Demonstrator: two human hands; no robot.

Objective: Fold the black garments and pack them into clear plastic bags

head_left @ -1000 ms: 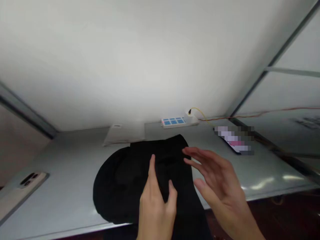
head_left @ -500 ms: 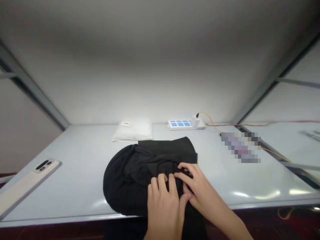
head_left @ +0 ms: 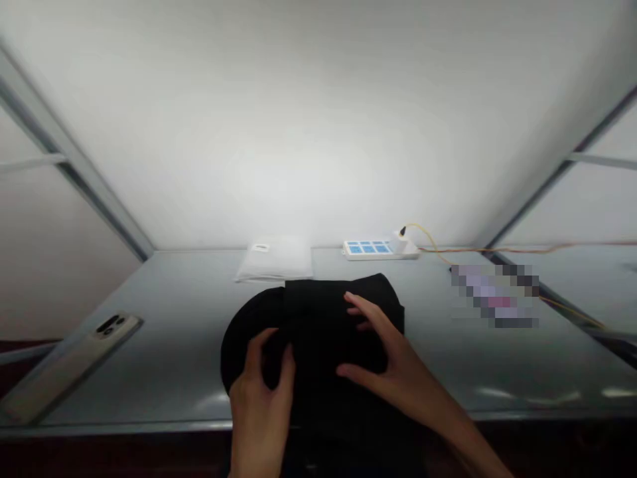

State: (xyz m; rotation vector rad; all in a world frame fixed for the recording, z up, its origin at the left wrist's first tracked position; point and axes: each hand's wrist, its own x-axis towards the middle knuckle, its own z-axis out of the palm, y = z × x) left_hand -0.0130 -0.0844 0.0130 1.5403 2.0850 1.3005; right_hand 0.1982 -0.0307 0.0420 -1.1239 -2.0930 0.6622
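Note:
A bunched piece of black cloth point(head_left: 318, 299) lies at the front of the table, with a rounded bulge at its left and a flatter fold at its back. It looks very dark, so its kind and its creases cannot be told. At the left part of the cloth is my left hand point(head_left: 261, 392), thumb and forefinger curved and apart, with its other fingers hidden. My right hand point(head_left: 388, 358) hovers over or touches the right part, its fingers spread well away from the thumb.
On the grey table point(head_left: 169, 372), a white phone-shaped box or case point(head_left: 74, 365) lies at the left. A flat white plastic packet point(head_left: 276, 259) and a power strip point(head_left: 368, 249) with a plugged-in adapter point(head_left: 399, 242) sit along the back wall. A blurred-out item point(head_left: 490, 292) is at the right.
My hands have moved apart: the left went leftward along the cloth, while the right opened its fingers. The view has shifted slightly and the foreground looks darker.

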